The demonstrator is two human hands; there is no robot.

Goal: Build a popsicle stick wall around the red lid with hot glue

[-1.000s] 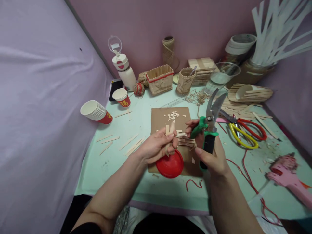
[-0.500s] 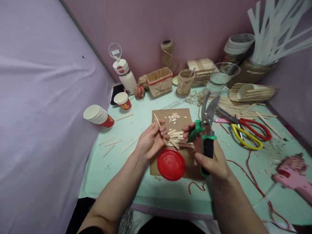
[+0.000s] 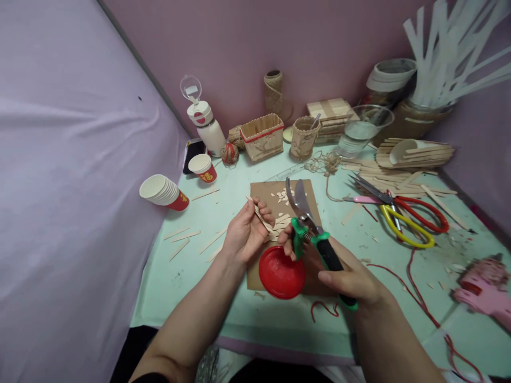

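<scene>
1 pr shears [image 3: 324, 246] in R hand [image 3: 353, 271], blades [image 3: 301, 198] fwd, long axis leaning L

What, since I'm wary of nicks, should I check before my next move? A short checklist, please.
1. Right hand around the green-and-black shears: ok.
2. Shears' blades apart from the left hand: ok, a gap shows.
3. Wooden strips held in the left hand: ok.
4. Shears' blades closed: not ok, they stand open.
5. Cardboard free of loose pieces: not ok, small pale chips lie on it.
6. Shears' edge sharp: cannot tell.
</scene>
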